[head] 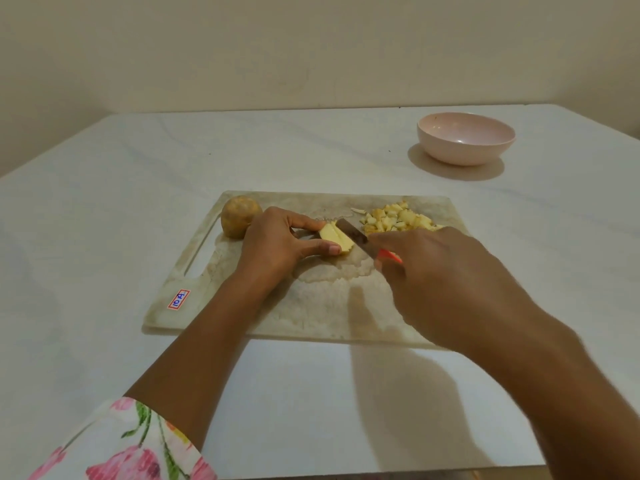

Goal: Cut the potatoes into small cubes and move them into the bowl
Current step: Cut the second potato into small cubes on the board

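The knife [353, 237] points far-left, its blade alongside the potato slices [333, 239].

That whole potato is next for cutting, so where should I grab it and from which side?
Probably grip the whole potato across its rounded middle, coming from above and the left: it lies in the far-left corner of the cutting board, and the left hand crowds its right side.

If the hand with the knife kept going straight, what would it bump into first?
Probably the potato piece, which the knife in the right hand touches; the left hand holding it sits just behind. Depth is hard to judge.
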